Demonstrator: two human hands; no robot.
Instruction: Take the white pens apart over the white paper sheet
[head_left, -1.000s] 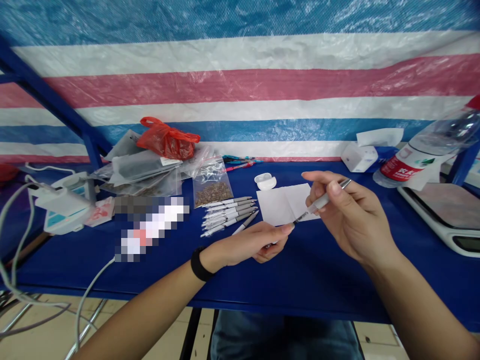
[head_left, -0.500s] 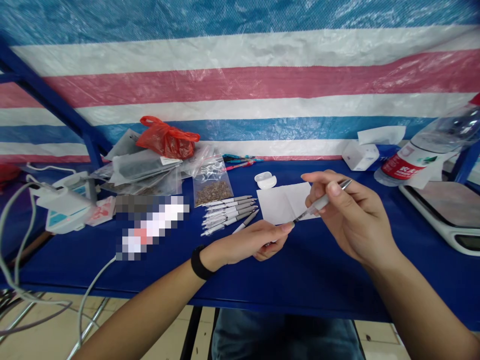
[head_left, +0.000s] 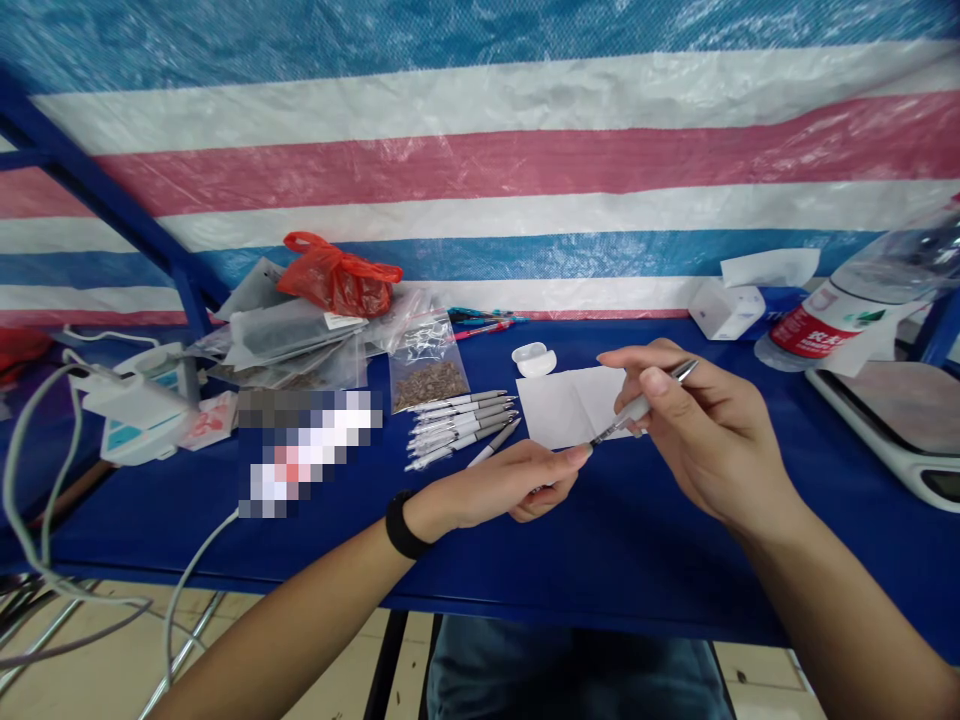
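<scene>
My right hand (head_left: 697, 430) pinches a white-and-silver ballpoint pen (head_left: 637, 407) between thumb and fingers, its tip pointing left and down. That tip ends just beside the index fingertip of my left hand (head_left: 517, 485). The left fingers curl inward, and whatever they may hold is hidden. Beneath the pen lies a folded white paper sheet (head_left: 570, 407). Left of it rests a row of several similar pens (head_left: 461, 428), with one loose pen (head_left: 495, 443) close to my left fingers. A white earbud case (head_left: 535, 360) sits behind the paper.
A bag of dried plant bits (head_left: 427, 382) and a red plastic bag (head_left: 337, 280) lie on the blue table (head_left: 600, 580). To the right are a tissue box (head_left: 726, 310), a water bottle (head_left: 847, 320) and a scale (head_left: 892, 420). Cables run from a white charger (head_left: 135, 405).
The whole scene has shifted slightly in view as my head moves. My hands and the pen stay in nearly the same pose.
</scene>
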